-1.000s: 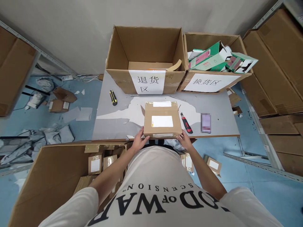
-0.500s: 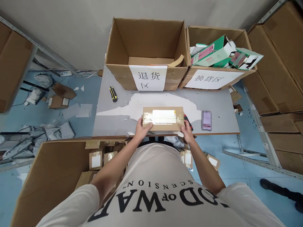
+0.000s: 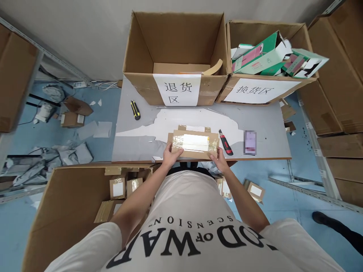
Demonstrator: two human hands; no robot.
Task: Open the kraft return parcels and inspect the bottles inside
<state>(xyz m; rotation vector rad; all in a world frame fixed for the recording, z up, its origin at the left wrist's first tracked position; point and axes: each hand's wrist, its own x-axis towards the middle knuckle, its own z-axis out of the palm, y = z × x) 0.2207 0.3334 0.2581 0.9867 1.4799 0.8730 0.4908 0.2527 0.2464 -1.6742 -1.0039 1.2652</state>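
Note:
Both my hands hold a brown cardboard box (image 3: 195,144) by its ends, just above the table's front edge. Clear tape and a white label cover its near face, and cardboard flaps stick out at its back and left. My left hand (image 3: 171,155) grips the left end, thumb on top. At the right end, my right hand (image 3: 219,160) has its fingers closed round the edge. A red and black utility knife (image 3: 226,142) lies just right of the box. Whatever the box contains is hidden.
Two big cartons with handwritten signs, a left carton (image 3: 138,87) and a right carton (image 3: 224,92) with green packages (image 3: 263,56), stand at the back. A yellow and black cutter (image 3: 135,110) and a phone (image 3: 250,142) lie on the table (image 3: 272,128). An open carton (image 3: 48,219) is at lower left.
The box has tilted in my hands, and flaps now show behind it and at its left. My right hand has shifted slightly left, uncovering more of the red knife. The view has moved slightly.

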